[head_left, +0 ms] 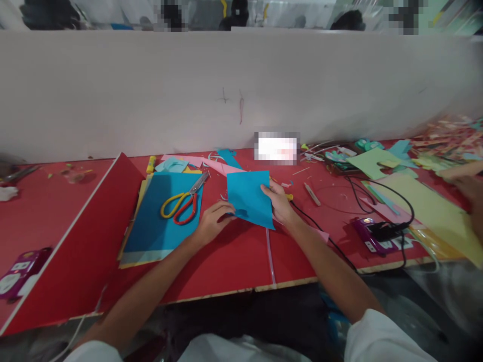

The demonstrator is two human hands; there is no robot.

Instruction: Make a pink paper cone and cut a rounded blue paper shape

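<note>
A small sheet of blue paper (249,193) is held up over the red table, slightly tilted. My right hand (278,201) grips its right edge, thumb on the front face and fingers behind. At the lower left corner, the fingertips of my left hand (216,220) pinch the sheet. To the left, scissors (188,198) with one yellow and one red handle lie with blades partly apart on a stack of blue and yellow paper (151,231). Pink paper strips (222,166) lie behind the held sheet.
A red upright divider (90,236) stands at left. A cutter knife (312,194) lies right of my hands. Purple power box (377,236) with black cables sits near the front edge. Yellow paper sheets (441,206) and another person's hand (471,193) are at far right. A white partition (169,90) closes the back.
</note>
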